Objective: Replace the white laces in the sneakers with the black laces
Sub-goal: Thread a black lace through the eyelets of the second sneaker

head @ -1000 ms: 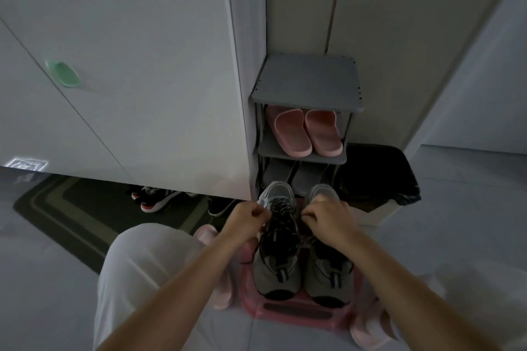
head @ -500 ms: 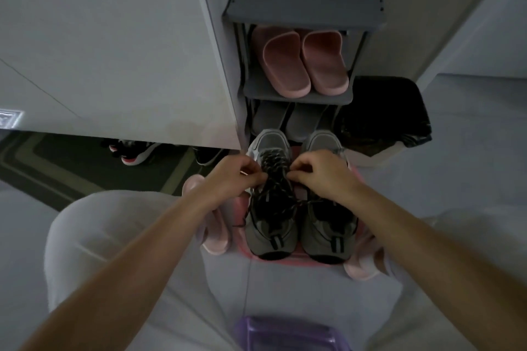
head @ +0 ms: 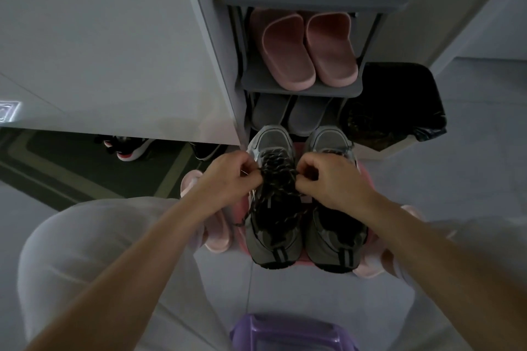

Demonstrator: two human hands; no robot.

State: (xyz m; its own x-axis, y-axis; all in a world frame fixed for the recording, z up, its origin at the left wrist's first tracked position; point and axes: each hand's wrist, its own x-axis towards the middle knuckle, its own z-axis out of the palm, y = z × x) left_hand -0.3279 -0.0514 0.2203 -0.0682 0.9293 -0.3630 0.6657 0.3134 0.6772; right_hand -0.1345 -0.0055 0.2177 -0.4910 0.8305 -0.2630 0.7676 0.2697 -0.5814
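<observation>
Black laces [head: 278, 177] atop one sneaker [head: 273, 245] are pinched by left hand [head: 228, 179] and right hand [head: 332, 182] fingers [head: 306, 178].

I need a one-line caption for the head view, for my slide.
Left hand and right hand pinch the black lace on one grey sneaker, in front of a shoe rack.

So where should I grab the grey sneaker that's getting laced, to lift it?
Probably by the heel of the grey mesh sneaker, coming from the near side: the heel faces the person and lies bare, while the left hand and right hand pinch the black laces over the front.
</observation>
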